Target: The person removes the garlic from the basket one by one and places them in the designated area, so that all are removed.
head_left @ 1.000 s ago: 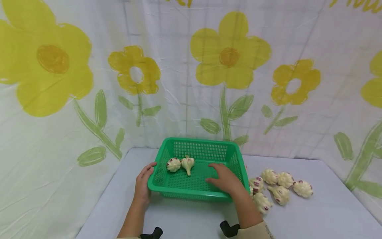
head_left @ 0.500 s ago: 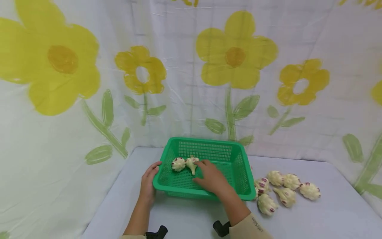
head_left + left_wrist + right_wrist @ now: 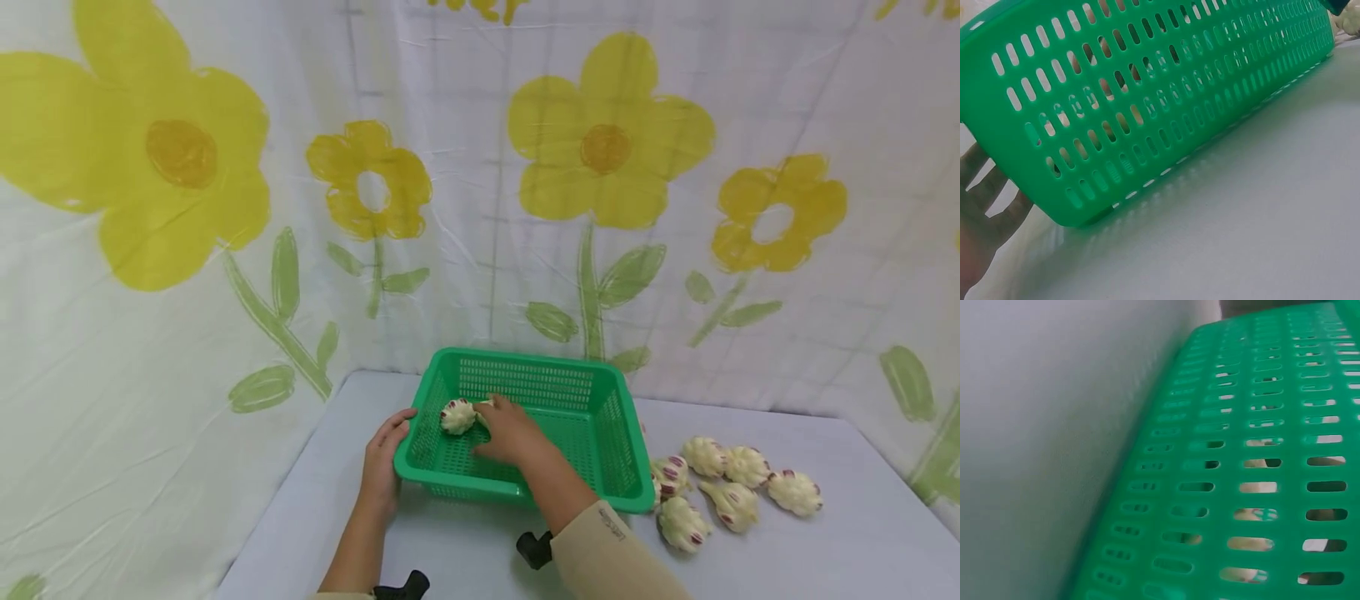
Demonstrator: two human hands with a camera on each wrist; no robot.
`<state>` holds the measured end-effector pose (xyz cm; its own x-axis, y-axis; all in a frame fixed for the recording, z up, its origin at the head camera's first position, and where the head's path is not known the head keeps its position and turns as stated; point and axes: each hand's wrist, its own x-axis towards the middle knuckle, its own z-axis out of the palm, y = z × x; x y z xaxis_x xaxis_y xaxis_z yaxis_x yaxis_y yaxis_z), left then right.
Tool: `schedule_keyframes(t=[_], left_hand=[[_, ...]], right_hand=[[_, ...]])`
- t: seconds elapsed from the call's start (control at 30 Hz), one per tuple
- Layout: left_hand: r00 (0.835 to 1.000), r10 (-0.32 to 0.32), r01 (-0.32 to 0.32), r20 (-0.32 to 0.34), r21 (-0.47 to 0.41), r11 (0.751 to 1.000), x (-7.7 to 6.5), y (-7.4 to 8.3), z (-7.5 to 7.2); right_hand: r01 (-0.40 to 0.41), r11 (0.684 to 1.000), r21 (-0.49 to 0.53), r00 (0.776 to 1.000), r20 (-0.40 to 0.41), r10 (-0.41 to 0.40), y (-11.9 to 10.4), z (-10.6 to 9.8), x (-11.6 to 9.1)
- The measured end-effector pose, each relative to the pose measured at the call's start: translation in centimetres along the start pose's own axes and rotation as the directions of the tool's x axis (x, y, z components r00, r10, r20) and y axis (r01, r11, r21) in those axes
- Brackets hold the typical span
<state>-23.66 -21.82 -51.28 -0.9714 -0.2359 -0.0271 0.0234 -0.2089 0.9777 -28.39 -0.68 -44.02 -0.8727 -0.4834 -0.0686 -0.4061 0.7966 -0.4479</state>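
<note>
A green plastic basket [image 3: 525, 492] stands on the table, tilted slightly in the head view. My left hand [image 3: 384, 458] rests against its left end; in the left wrist view the fingers [image 3: 988, 187] lie fairly straight along that wall. Inside the basket, one garlic bulb [image 3: 457, 416] with purple-marked cloves lies at the left. Beside it a second garlic bulb [image 3: 485, 411] is mostly covered by my right hand [image 3: 513, 433]. The right fingers reach over this bulb, thumb apart below; whether they grip it is hidden. The basket wall [image 3: 1222, 487] blocks the right wrist view.
Several more garlic bulbs [image 3: 731, 504] lie on the white table [image 3: 810, 558] right of the basket, the closest near its right wall. A white cloth [image 3: 465, 292] with yellow flowers hangs behind the table.
My right hand has moved left inside the basket, from bare basket floor to the second garlic bulb. My left hand stays at the basket's left end. The head view has shifted slightly left.
</note>
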Motion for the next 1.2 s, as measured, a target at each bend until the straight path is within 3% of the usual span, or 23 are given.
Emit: schedule_keyframes(t=[0.1, 0.3, 0.6, 0.8, 0.9, 1.03, 1.2], left_hand=[[1.000, 0.004, -0.004, 0.000, 0.012, 1.000, -0.1, 0.0, 0.1], [1.000, 0.009, -0.009, 0.010, 0.006, 1.000, -0.1, 0.0, 0.1], [1.000, 0.011, -0.011, 0.010, 0.010, 1.000, -0.1, 0.3, 0.1], [1.000, -0.008, 0.008, 0.011, 0.016, 1.000, -0.3, 0.2, 0.0], [1.000, -0.012, 0.011, 0.005, 0.017, 1.000, -0.2, 0.1, 0.1], [1.000, 0.006, -0.006, 0.006, 0.010, 1.000, 0.0, 0.1, 0.2], [1.000, -0.001, 0.001, 0.008, 0.000, 1.000, 0.1, 0.1, 0.2]], right_hand=[[-0.022, 0.998, 0.055, 0.999, 0.035, 0.020, 0.6, 0.3, 0.1], [-0.055, 0.987, 0.152, 0.998, 0.012, 0.054, 1.0, 0.0, 0.3], [-0.040, 0.994, 0.101, 0.985, 0.171, 0.022, 0.7, 0.2, 0.0], [-0.044, 0.993, 0.107, 0.982, 0.189, 0.023, 0.8, 0.3, -0.1], [-0.017, 0.990, 0.138, 0.990, 0.143, -0.003, 1.1, 0.2, 0.1], [0.021, 0.981, 0.191, 0.999, 0.021, -0.025, 1.4, -0.3, 0.2], [0.046, 0.962, 0.270, 0.993, -0.120, -0.014, 1.6, -1.2, -0.8]])
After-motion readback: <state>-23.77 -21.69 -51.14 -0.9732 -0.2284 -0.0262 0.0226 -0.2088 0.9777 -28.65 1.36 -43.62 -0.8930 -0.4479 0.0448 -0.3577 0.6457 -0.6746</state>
